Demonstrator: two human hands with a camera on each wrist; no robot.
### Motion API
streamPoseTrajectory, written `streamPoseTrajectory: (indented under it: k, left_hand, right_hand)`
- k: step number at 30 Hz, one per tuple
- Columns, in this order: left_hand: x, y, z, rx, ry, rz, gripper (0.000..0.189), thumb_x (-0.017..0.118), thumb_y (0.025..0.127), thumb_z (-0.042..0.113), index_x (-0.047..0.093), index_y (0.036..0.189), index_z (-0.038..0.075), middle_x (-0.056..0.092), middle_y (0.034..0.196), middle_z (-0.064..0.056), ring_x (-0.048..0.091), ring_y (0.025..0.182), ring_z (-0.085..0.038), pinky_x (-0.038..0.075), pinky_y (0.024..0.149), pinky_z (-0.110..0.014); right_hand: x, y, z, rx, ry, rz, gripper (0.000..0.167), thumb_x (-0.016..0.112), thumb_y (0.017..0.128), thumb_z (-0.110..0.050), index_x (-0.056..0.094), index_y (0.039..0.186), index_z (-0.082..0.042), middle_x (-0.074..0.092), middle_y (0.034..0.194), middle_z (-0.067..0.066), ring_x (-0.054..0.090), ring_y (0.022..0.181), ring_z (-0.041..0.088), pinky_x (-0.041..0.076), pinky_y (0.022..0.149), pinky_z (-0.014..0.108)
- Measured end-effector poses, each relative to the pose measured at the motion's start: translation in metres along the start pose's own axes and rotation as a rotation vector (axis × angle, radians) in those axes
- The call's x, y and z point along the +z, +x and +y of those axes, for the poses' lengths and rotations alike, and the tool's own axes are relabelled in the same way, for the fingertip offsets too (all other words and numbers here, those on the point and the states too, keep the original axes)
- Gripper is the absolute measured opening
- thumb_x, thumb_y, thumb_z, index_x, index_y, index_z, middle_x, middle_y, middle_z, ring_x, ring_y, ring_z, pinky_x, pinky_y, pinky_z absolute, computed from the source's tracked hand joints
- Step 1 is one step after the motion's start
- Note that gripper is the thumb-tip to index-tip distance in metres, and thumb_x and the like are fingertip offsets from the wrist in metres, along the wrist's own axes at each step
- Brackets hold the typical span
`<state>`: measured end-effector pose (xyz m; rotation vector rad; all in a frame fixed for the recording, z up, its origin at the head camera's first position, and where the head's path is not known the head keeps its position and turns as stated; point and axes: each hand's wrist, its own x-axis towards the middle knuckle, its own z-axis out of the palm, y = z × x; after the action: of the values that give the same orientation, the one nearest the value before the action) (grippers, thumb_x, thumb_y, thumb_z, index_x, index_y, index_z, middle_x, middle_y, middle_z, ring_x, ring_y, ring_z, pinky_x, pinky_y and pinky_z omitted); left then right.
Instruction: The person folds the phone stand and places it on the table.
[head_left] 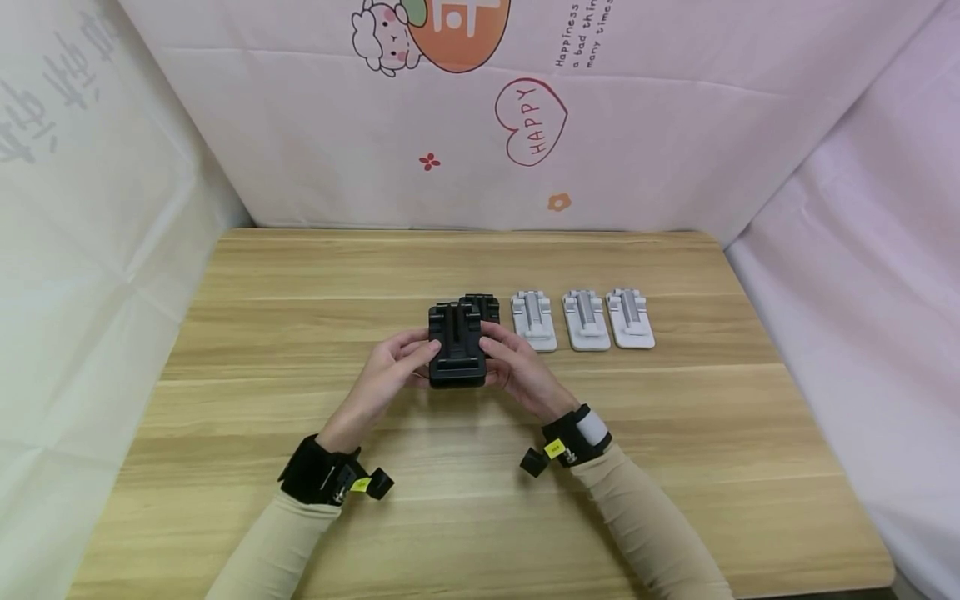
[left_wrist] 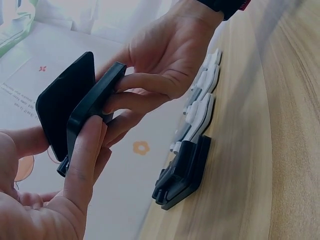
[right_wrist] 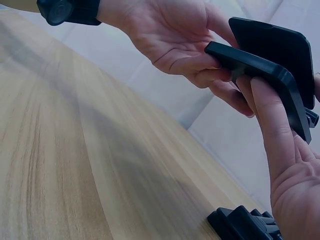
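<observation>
Both hands hold a black folding phone stand raised above the table. My left hand grips its left side, thumb on the front edge and fingers behind. My right hand grips the right side the same way. In the left wrist view the stand's flat plate is tilted apart from its thicker base, so it is partly unfolded. The right wrist view shows the same gap between them. A second black phone stand lies folded on the table just behind, partly hidden by the held one.
Three white folding phone stands, the left one, the middle one and the right one, lie in a row to the right of the black one. The wooden table meets a printed white cloth at the back.
</observation>
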<state>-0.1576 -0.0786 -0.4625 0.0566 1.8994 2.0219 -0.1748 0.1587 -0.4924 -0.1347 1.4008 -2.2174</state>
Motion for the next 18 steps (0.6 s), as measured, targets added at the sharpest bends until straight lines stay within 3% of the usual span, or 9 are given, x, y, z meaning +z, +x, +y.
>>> streamPoseTrajectory:
  k: [18]
  left_hand:
    - [-0.0031, 0.0017, -0.0027, 0.018, 0.007, -0.029, 0.052, 0.062, 0.104, 0.02, 0.047, 0.148, -0.005, 0.063, 0.136, -0.027, 0.072, 0.09, -0.014, 0.061, 0.074, -0.027]
  right_hand:
    - [-0.0008, -0.001, 0.0031, -0.009, 0.007, 0.008, 0.057, 0.047, 0.107, -0.007, 0.024, 0.159, 0.001, 0.068, 0.116, 0.005, 0.071, 0.076, 0.01, 0.06, 0.064, 0.021]
